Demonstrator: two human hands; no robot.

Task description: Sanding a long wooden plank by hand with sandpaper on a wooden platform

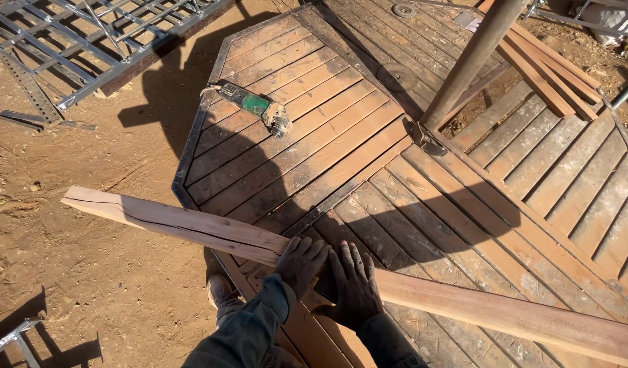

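1. Plank (pixel 191 225): one long, cracked wooden board lies slantwise across the near edge of the slatted wooden deck (pixel 307 143), its pale end jutting out over the dirt beyond the deck's left rim.
2. Left hand (pixel 300 262) rests palm down on the plank, fingers together and curled over its far edge, near the deck's front corner.
3. Right hand (pixel 355 279) lies flat just beside the left, fingers spread, pressing the plank onto the deck.
4. Green angle grinder (pixel 256 105) sits on the deck's far-left slats, well apart from both hands.
5. Metal pole (pixel 467 65) rises slanting from the deck's middle.
6. Steel frame (pixel 96 41) lies on the dirt beyond the deck's left side.
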